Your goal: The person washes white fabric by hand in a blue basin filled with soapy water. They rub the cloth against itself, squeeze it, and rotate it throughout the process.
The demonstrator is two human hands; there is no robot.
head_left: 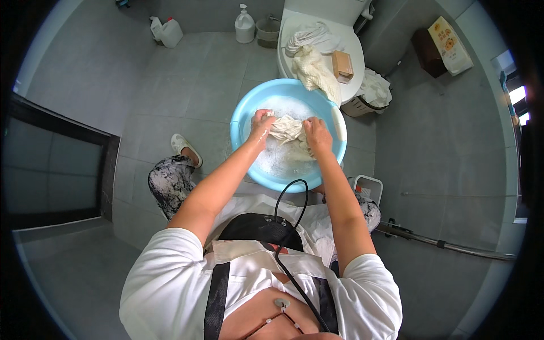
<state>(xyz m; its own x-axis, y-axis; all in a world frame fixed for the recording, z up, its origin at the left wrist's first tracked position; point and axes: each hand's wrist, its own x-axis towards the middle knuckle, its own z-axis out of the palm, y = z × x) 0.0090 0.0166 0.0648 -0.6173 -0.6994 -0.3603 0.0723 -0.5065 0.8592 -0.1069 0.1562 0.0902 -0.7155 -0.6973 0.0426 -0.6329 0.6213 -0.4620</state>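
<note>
Both hands are down in a blue basin (241, 127) that sits on the grey tiled floor (192, 73), full of soapy, foamy water. Between them lies a cream cloth (286, 129), wet and bunched up above the suds. The left hand (261, 124) is closed on the cloth's left end, fingers curled over it, wrist wet. The right hand (317, 136) grips the right end in the same way, knuckles up (the two hands are near each other, with only the bunched cloth between).

Just beyond the basin stands a white toilet with its lid (351, 45) down. On the lid rest a white cloth (311, 35), a second cream cloth (314, 71) that hangs over the front edge toward the basin, and a tan soap bar (342, 64). Beside the toilet on the right is a bin (371, 93) lined with a white bag. Against the far wall stand a pump bottle (244, 24) and a white jug (167, 31).

The person squats, one slipper (186, 148) on the floor to the left of the basin.
</note>
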